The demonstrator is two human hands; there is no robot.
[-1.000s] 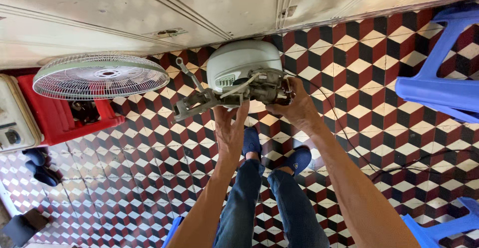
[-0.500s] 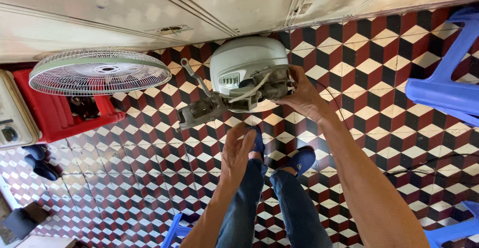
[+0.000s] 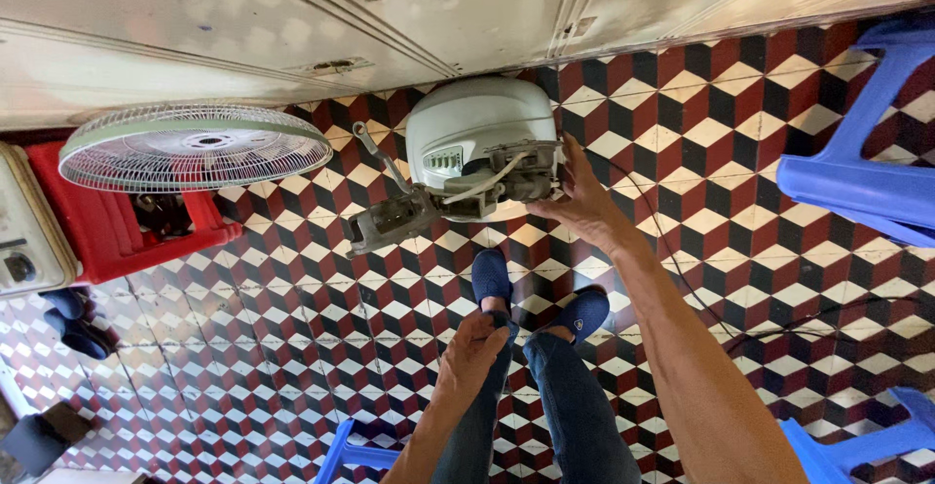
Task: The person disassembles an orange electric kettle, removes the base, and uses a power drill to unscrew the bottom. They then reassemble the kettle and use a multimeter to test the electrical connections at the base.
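A pale grey-green fan motor housing with exposed wiring and a grey bracket hangs in the air over the tiled floor. My right hand grips the housing at its right side, near the open mechanism. My left hand is drawn back low over my knee, fingers loosely curled, holding nothing that I can see. My legs in blue jeans and dark blue slippers are below.
A round fan guard rests on a red plastic stool at left. Blue plastic chairs stand at right, another blue stool is under me. A black cable lies on the patterned floor. A worn wall runs along the top.
My left hand has let go of the fan motor and pulled back toward my knee. My right hand keeps holding the housing, which has tilted slightly.
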